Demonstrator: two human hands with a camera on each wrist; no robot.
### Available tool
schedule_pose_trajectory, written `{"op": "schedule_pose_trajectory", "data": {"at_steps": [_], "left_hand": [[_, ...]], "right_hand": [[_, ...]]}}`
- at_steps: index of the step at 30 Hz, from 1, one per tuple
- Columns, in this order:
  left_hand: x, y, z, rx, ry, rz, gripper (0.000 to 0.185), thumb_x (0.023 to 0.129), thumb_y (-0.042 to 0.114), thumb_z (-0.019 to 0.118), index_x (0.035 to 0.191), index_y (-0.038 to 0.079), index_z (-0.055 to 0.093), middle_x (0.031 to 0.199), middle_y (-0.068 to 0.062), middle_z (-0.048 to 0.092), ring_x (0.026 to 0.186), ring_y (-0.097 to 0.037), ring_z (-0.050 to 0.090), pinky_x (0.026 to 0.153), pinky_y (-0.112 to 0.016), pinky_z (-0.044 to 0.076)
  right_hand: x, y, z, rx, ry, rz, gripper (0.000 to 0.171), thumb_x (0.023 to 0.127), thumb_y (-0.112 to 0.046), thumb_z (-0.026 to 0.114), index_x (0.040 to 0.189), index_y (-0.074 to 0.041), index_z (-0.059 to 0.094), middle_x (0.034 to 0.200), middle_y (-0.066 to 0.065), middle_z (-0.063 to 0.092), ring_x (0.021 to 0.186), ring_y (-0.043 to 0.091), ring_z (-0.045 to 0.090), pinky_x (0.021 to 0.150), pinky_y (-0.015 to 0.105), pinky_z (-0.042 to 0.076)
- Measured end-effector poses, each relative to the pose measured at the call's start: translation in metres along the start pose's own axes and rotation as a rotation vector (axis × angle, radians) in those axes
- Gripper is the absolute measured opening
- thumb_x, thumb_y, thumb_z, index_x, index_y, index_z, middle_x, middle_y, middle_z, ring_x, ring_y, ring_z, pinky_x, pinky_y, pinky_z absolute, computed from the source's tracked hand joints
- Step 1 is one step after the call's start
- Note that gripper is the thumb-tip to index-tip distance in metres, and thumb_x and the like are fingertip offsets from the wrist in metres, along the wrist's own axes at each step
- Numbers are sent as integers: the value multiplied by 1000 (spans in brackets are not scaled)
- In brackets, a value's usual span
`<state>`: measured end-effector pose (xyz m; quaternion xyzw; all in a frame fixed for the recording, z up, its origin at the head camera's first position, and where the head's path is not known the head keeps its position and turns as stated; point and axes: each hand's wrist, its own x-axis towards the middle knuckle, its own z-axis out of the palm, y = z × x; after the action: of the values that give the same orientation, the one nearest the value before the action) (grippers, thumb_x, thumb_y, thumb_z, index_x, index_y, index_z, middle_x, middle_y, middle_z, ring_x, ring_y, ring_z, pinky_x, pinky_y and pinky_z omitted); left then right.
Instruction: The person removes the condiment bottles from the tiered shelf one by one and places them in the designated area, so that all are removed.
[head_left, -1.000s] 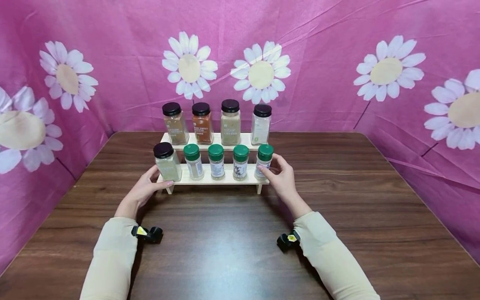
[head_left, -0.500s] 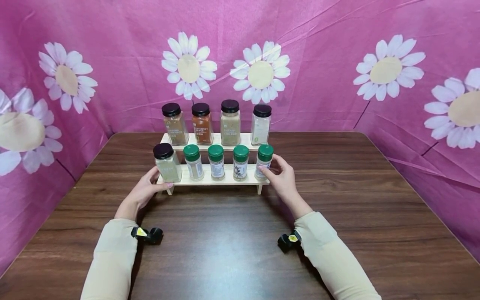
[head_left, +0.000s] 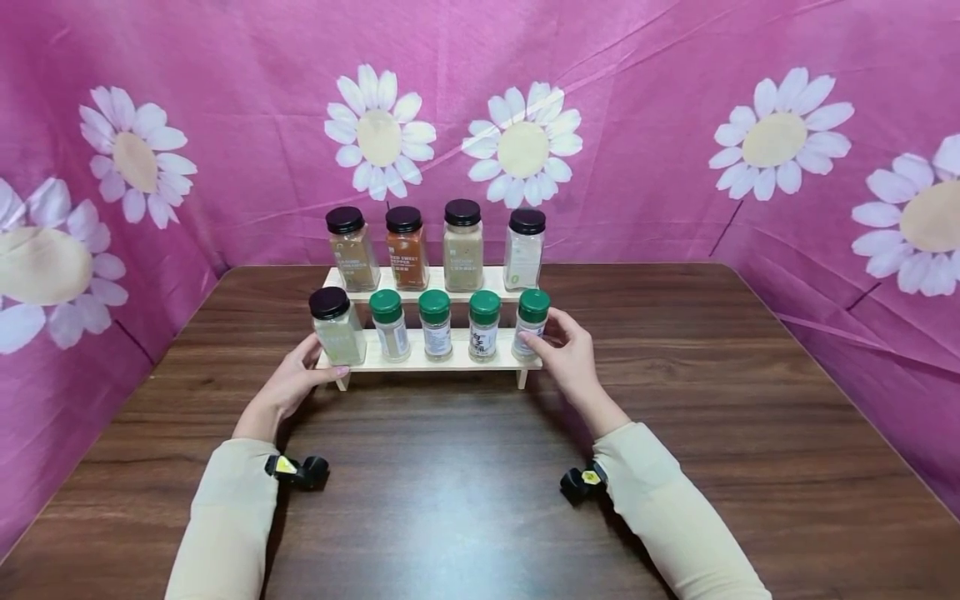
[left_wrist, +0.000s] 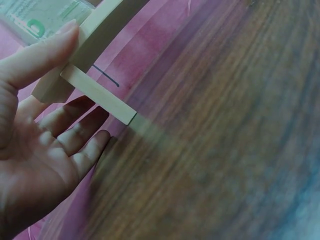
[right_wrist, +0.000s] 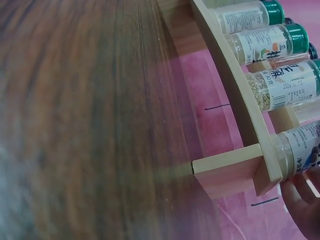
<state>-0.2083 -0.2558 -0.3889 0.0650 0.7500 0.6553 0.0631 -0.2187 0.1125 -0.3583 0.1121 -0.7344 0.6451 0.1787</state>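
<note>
A two-tier pale wooden spice rack [head_left: 450,337] stands on the table. At its left end my left hand [head_left: 288,383] grips the lower shelf; in the left wrist view the thumb [left_wrist: 55,50] lies over the shelf end, with the fingers under and beside it. A black-capped spice jar [head_left: 341,335] of pale green powder stands right above that thumb. My right hand [head_left: 567,354] holds the rightmost green-capped spice jar [head_left: 528,333] on the lower shelf, thumb in front and fingers behind. Between these two jars are several green-capped jars [head_left: 437,333].
Several black-capped jars stand along the upper shelf, among them a red pepper jar [head_left: 407,254] and a white one [head_left: 523,254] at the right end. The brown wooden table [head_left: 450,492] spreads around the rack. A pink flowered cloth [head_left: 637,192] hangs close behind.
</note>
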Motion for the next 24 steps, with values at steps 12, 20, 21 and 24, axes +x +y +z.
{"op": "schedule_pose_trajectory", "data": {"at_steps": [12, 20, 21, 24], "left_hand": [[1, -2, 0, -1, 7, 16, 74, 75, 4, 64, 135, 4, 21, 123, -3, 41, 112, -16, 31, 96, -39, 21], [0, 0, 1, 3, 2, 14, 75, 75, 4, 64, 136, 3, 19, 129, -13, 35, 112, -16, 32, 95, -36, 24], [0, 0, 1, 1, 4, 12, 76, 75, 4, 64, 136, 3, 19, 129, -15, 34, 113, -17, 31, 95, -37, 23], [1, 0, 1, 0, 4, 16, 75, 75, 4, 65, 135, 3, 19, 130, -17, 33, 114, -20, 30, 96, -37, 22]], "right_hand": [[1, -6, -12, -11, 64, -2, 36, 69, 3, 68, 103, 6, 55, 90, 19, 57, 75, 12, 54, 68, 22, 46], [0, -3, -34, -61, 93, -27, 34, 69, 4, 68, 101, 7, 55, 84, 13, 58, 72, 8, 54, 67, 20, 45], [0, -6, -37, -64, 92, -28, 34, 69, 5, 68, 101, 7, 55, 84, 14, 58, 72, 8, 53, 67, 20, 45], [0, -5, -47, -86, 86, -25, 33, 70, 4, 67, 100, 7, 55, 84, 14, 57, 73, 8, 53, 67, 20, 45]]}}
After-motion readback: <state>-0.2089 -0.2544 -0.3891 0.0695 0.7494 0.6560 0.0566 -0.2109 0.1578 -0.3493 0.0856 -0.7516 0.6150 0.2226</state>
